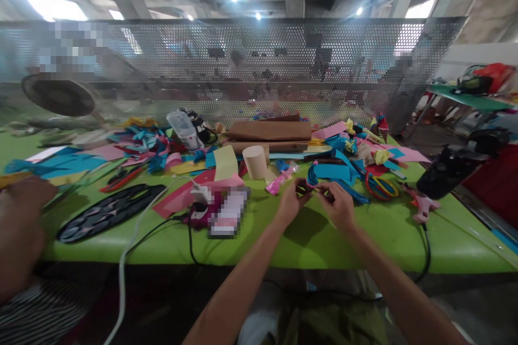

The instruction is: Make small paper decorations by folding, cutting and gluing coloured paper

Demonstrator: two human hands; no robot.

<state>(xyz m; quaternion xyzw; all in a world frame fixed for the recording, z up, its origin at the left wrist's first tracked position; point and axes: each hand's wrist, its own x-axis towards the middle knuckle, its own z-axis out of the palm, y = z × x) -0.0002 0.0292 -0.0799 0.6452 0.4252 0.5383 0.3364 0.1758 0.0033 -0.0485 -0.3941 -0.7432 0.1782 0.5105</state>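
My left hand and my right hand meet over the green table, fingers pinched together. Between them is a small blue craft piece with a pink tip, held upright; its lower part is hidden by my fingers. Just left of my left hand lies a shiny pink wrapped bundle. Beyond my right hand are a flat blue sheet and crumpled blue scraps. A pink glue gun rests farther right, its black cord running off the front edge.
A beige roll stands behind my left hand, near folded brown sheets. Left are a power strip with cables, a blurred-out phone, a dark oval mat and orange-handled scissors. Another person's hand reaches in at far left.
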